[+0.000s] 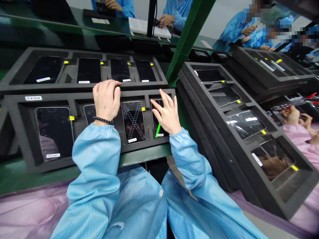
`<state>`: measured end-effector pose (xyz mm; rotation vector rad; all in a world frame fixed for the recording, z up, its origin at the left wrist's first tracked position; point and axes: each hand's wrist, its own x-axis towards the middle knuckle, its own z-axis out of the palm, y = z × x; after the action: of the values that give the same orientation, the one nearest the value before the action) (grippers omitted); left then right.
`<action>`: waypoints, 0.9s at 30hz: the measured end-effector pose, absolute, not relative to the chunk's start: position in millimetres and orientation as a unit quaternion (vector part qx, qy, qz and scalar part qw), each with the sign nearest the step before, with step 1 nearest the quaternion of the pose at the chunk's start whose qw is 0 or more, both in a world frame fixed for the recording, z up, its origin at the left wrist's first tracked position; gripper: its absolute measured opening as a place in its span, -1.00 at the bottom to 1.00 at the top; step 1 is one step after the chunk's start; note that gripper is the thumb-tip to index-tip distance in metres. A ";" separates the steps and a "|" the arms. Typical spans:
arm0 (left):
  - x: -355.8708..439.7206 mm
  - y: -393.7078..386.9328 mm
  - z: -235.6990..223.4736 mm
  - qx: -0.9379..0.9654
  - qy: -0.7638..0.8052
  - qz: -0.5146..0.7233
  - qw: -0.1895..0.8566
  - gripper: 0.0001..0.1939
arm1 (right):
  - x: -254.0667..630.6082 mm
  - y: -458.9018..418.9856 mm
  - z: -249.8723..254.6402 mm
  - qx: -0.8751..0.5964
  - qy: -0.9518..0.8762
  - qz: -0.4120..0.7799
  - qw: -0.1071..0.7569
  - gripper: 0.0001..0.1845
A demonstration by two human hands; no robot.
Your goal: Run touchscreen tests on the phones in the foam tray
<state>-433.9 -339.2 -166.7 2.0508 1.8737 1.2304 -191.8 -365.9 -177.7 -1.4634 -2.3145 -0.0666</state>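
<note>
A dark foam tray [22, 109] lies in front of me with several phones in its slots. My left hand [106, 99] rests with its fingers curled over the tray's far rim, covering most of the second phone [89, 113]. My right hand [167, 114] is spread, its forefinger touching the screen of the rightmost phone [158, 131], where a green line is drawn. Between my hands, a phone [133, 121] shows a crossed grid pattern. The leftmost phone [54, 132] is dark.
A second tray [15, 81] of dark phones sits behind the first. A stack of trays [294, 196] with phones runs along my right. A green post [185, 36] rises between them. People in blue coats sit beyond; a pink-sleeved hand [294, 116] is at the right.
</note>
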 end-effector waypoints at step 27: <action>-435.8 -339.6 -169.2 0.690 0.618 0.376 0.014 -0.56 | -168.4 -403.0 -182.5 -0.554 -0.805 -0.002 0.211 -0.53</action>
<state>-435.8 -339.6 -169.2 2.1501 1.9246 1.1714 -168.4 -403.0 -182.5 -1.5395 -2.2373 -0.0065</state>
